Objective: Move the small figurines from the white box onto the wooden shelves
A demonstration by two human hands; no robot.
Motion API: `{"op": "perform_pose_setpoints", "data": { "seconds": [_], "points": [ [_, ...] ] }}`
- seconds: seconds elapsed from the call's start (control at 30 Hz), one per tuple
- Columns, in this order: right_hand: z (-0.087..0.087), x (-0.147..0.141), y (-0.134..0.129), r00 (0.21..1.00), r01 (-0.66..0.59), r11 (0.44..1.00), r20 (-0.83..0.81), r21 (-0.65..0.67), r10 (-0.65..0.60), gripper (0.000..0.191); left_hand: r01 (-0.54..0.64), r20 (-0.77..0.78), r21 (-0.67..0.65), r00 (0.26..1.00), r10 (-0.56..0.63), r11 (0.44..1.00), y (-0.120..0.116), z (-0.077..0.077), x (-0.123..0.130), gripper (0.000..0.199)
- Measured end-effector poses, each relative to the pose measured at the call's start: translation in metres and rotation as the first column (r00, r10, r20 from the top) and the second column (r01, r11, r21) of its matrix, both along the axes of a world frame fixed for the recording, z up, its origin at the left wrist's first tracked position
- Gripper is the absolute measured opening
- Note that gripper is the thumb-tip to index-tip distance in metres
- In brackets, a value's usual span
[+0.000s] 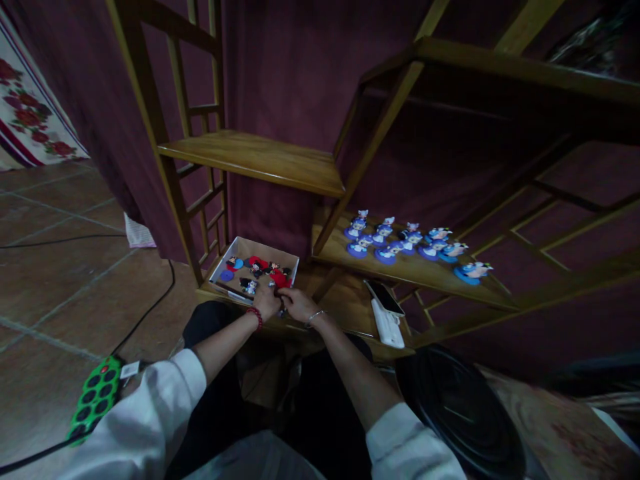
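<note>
Head view: both bare hands meet at the near right corner of a box (270, 248), which sits on the low shelf (345, 303) in front of the person. Left hand (267, 301) and right hand (299, 305) are close together, fingers bent inward with the tips drawn toward one another. A dark piece (281, 301) shows between them, apparently the thing being worked on; what it is, and which fingers pinch it, I cannot tell, as it is too small and dim.

Inside the box lie loose small parts: red parts (257, 262), a purple disc (227, 275), a blue disc (239, 263) and a little figure (249, 286) near the front wall. On the raised shelf (330, 248) to the right, figures (390, 252) stand upright on round purple or blue bases, well apart from the hands. A phone (385, 296) lies below them on the low shelf, beside a white case (387, 327).

The step in hand looks like two-handed fitting or sorting of a small part over the box. The next move, I judge, calls for a fine, steady fingertip grip, one hand bracing while the other adjusts.
</note>
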State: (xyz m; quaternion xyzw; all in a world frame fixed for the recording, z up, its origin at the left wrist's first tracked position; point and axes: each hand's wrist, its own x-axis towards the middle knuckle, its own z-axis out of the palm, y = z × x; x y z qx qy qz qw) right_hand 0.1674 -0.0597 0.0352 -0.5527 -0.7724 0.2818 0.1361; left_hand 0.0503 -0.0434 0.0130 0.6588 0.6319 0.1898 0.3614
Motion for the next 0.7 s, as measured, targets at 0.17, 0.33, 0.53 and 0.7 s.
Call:
{"op": "perform_pose_setpoints", "data": {
  "seconds": [0.17,0.33,0.53,0.7],
  "points": [
    [-0.017,-0.020,0.018,1.000,0.008,0.998,0.008,-0.062,-0.008,0.030,0.085,-0.195,0.021,0.978,-0.079,0.996,0.020,-0.004,-0.030,0.027],
    [-0.041,-0.028,0.032,0.994,0.089,0.989,0.066,-0.116,-0.082,0.025,0.025,-0.283,0.011,0.959,-0.021,1.000,0.041,-0.019,-0.056,0.028],
    [-0.068,-0.032,0.046,0.977,0.199,0.961,0.119,-0.190,-0.178,0.021,0.020,-0.316,0.001,0.949,-0.019,1.000,0.060,-0.043,-0.074,0.030],
    [-0.076,-0.037,0.052,0.971,0.201,0.969,0.162,-0.146,-0.177,0.019,0.019,-0.343,0.052,0.939,0.000,0.998,0.067,-0.053,-0.078,0.031]
  ]
}}
